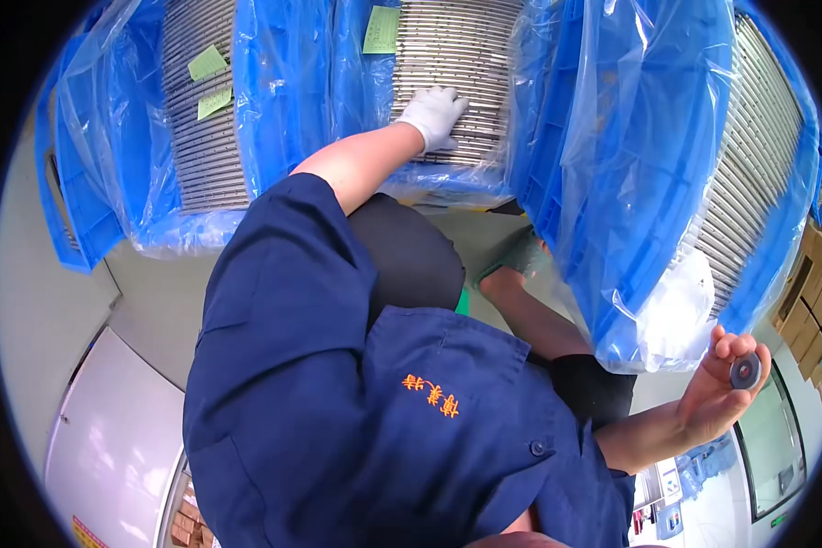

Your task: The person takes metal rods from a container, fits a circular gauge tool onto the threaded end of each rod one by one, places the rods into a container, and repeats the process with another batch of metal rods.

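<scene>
My left hand [435, 117], in a white glove, lies on a stack of thin metal rods [452, 55] in the middle blue bin, its fingers spread over them. At the lower right, my right hand [717, 388] is bare and raised beside the right bin. Its fingers hold a small dark round piece [745, 371] with a hole in its centre. A green paper slip [382, 29] sits at the left edge of the middle stack. Clear plastic lines the bins around the rods.
A left blue bin holds more rods [201, 151] with green slips [207, 62]. Rods [753, 155] also fill the right bin, with white plastic [680, 310] at its near end. Cardboard boxes [808, 283] stand at far right. A white panel [110, 438] is at lower left.
</scene>
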A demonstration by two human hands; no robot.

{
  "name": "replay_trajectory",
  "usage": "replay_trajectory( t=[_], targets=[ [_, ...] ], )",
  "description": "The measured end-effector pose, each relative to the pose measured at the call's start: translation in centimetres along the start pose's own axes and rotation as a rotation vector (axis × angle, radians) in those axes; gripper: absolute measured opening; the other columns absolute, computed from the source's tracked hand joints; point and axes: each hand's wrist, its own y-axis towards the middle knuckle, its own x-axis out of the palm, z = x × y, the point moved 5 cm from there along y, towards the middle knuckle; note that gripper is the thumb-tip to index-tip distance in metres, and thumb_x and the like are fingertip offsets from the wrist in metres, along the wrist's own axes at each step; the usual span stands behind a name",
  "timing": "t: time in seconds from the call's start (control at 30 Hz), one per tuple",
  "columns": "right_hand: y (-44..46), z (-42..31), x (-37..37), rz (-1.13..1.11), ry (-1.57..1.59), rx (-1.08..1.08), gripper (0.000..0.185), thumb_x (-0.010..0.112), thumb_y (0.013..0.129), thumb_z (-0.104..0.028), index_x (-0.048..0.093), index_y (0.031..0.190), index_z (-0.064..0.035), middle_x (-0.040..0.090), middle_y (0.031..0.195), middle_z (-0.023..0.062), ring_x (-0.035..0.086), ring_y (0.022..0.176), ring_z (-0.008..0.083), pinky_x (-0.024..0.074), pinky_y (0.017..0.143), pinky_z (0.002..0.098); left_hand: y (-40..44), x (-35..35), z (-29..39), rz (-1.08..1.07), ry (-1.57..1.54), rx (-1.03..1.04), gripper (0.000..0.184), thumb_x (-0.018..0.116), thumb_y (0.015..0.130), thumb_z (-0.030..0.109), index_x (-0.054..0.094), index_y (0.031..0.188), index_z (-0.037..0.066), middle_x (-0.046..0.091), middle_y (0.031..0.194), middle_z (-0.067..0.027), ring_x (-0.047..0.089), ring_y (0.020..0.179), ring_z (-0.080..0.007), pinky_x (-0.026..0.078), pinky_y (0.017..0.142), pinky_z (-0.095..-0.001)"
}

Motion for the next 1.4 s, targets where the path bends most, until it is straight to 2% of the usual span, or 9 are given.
replay_trajectory(
  t=[0.43,0.67,0.73,0.83,0.93,1.07,1.13,1.27,1.4],
  targets=[
    [-0.1,0.1,0.2,-0.023,0.018,0.004,0.061,0.064,0.08,-0.043,0.046,0.126,-0.0067,0.055,0.106,0.011,0.054,0.09,0.0203,0.0383,0.093,0.0439,2.9,0.9,-2.4,0.185,0.093,0.086,0.018,0.057,0.077,0.019,0.062,0.092,0.011,0.062,0.086,-0.0095,0.061,0.08,-0.0289,0.051,0.069,-0.0404],
    [-0.2,0.0,0.6,0.007,0.07,0.034,0.058,0.067,0.079,-0.038,0.051,0.123,-0.0058,0.051,0.106,0.0079,0.049,0.091,0.02,0.0346,0.095,0.0415,2.0,-0.4,-2.7,0.317,-0.003,0.008,0.023,0.059,0.079,0.027,0.062,0.097,0.015,0.061,0.095,-0.0072,0.059,0.087,-0.0281,0.049,0.075,-0.0409],
    [-0.2,0.2,0.1,0.066,0.028,-0.018,0.064,0.067,0.077,-0.044,0.047,0.122,-0.0025,0.054,0.105,0.0135,0.056,0.087,0.0224,0.0423,0.09,0.0434,0.2,-1.7,-3.3,0.527,-0.048,-0.131,0.029,0.059,0.078,0.028,0.059,0.104,0.015,0.058,0.102,-0.0085,0.056,0.094,-0.0286,0.047,0.079,-0.0415],
    [0.1,-0.5,1.5,0.303,-0.203,-0.014,0.062,0.068,0.073,-0.045,0.051,0.11,0.0016,0.056,0.098,0.0173,0.057,0.078,0.0242,0.0475,0.08,0.0401,-1.5,1.7,-4.0,0.384,-0.023,-0.029,0.038,0.06,0.078,0.028,0.055,0.109,0.006,0.055,0.111,-0.0165,0.053,0.098,-0.0331,0.044,0.083,-0.043],
    [1.0,-1.1,3.2,0.255,0.009,0.029,0.048,0.073,0.071,-0.024,0.055,0.107,0.0022,0.061,0.092,0.0156,0.061,0.081,0.0249,0.0484,0.076,0.0358,-1.9,-0.4,-2.7,0.453,-0.107,-0.012,0.044,0.062,0.074,0.027,0.056,0.111,0.006,0.055,0.108,-0.0175,0.053,0.099,-0.0328,0.043,0.086,-0.0424],
    [0.9,-1.5,3.0,0.122,0.215,-0.001,0.044,0.071,0.071,-0.004,0.054,0.111,0.0028,0.06,0.097,0.0132,0.06,0.09,0.024,0.047,0.082,0.0359,-2.7,2.5,-8.8,0.546,-0.681,-1.003,0.053,0.055,0.079,0.042,0.056,0.108,-0.003,0.06,0.103,-0.0242,0.057,0.097,-0.0396,0.045,0.083,-0.0435],
    [0.8,-1.7,2.9,0.116,0.249,0.019,0.043,0.07,0.071,-0.001,0.055,0.111,0.0026,0.059,0.098,0.0126,0.06,0.091,0.0226,0.0468,0.082,0.0348,0.0,12.0,-12.8,0.073,-1.185,-0.901,0.069,0.043,0.086,0.051,0.046,0.124,-0.005,0.054,0.12,-0.0193,0.055,0.107,-0.0298,0.044,0.089,-0.038],
    [-0.1,-2.2,3.1,0.099,0.311,0.055,0.041,0.068,0.072,0.003,0.055,0.111,0.0019,0.059,0.099,0.0112,0.059,0.094,0.0194,0.0466,0.084,0.0331,-0.2,10.5,-10.3,0.05,-1.515,-0.739,0.073,0.053,0.081,0.045,0.034,0.135,0.0,0.045,0.131,-0.02,0.045,0.12,-0.032,0.036,0.098,-0.0373],
    [-0.7,-3.5,3.1,0.065,0.27,-0.028,0.039,0.069,0.074,0.002,0.055,0.11,0.0012,0.059,0.1,0.0094,0.058,0.095,0.0174,0.0466,0.085,0.0317,-1.0,-5.8,-9.6,0.503,-0.91,-0.551,0.063,0.053,0.086,0.032,0.032,0.135,-0.002,0.044,0.131,-0.0189,0.046,0.117,-0.0277,0.036,0.098,-0.0344]
  ],
)
